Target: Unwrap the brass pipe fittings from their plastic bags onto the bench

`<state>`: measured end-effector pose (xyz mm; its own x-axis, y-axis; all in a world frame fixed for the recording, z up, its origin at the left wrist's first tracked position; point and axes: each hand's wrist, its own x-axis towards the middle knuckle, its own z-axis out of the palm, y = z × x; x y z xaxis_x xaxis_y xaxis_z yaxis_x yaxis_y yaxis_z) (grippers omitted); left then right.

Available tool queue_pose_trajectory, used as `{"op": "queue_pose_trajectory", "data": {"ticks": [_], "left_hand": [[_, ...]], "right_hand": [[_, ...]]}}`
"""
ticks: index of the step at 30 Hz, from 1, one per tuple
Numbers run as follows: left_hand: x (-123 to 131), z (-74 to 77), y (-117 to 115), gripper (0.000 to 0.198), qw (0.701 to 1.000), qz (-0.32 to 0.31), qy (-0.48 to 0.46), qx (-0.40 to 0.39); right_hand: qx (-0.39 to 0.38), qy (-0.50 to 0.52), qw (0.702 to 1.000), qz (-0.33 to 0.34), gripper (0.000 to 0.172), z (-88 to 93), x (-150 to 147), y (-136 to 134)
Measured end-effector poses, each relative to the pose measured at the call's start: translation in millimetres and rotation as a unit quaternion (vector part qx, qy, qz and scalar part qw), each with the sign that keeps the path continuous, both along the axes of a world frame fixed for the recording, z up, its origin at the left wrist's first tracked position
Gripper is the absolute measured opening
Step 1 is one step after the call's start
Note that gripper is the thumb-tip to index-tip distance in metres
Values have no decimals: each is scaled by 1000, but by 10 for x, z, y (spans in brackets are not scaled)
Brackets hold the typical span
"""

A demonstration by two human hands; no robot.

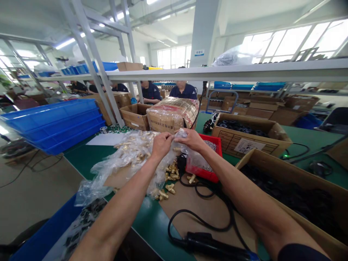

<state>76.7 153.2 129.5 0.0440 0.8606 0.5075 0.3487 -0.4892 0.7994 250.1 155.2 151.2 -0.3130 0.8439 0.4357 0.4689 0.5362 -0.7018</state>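
Observation:
My left hand [162,144] and my right hand [191,140] meet above the middle of the bench, both closed on a clear plastic bag [180,135]. What the bag holds is hard to make out, though a brass shape shows just under my fingers. Loose brass fittings [172,171] lie in a pile below my hands, and a few sit nearer to me. Left of my hands spreads a heap of clear bags [133,152] with brass fittings in them. A red bin [216,140] of small metal parts stands under my right forearm.
A black corded power tool [217,246] lies on cardboard in front, its cable looping towards the bin. Cardboard boxes of black parts [246,139] stand at right. Stacked blue crates [54,123] are at left. People sit beyond the wrapped carton [168,117]; a shelf [223,72] crosses overhead.

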Motion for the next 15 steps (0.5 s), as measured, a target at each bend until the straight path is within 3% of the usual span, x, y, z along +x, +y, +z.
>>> {"op": "queue_pose_trajectory", "data": {"ticks": [3, 6, 9, 11, 13, 15], "left_hand": [[16, 100, -6, 26, 999, -22, -42, -19], [-163, 225, -75, 30, 997, -35, -61, -19], [-562, 252, -231, 36, 999, 28, 15, 1], [-875, 161, -356, 37, 985, 41, 161, -43], [-1141, -14, -471, 43, 948, 11, 301, -100], [-1307, -230, -561, 54, 923, -10, 360, -136]], "right_hand": [[-66, 88, 993, 51, 44, -61, -46, 8], [-52, 146, 988, -18, 38, -55, -63, 55], [-36, 214, 974, -67, 30, 41, -41, 111], [-43, 277, 959, -41, 29, 138, -30, 126], [-46, 319, 947, -10, 30, 241, -38, 116], [-23, 323, 946, -6, 32, 325, -63, 88]]}}
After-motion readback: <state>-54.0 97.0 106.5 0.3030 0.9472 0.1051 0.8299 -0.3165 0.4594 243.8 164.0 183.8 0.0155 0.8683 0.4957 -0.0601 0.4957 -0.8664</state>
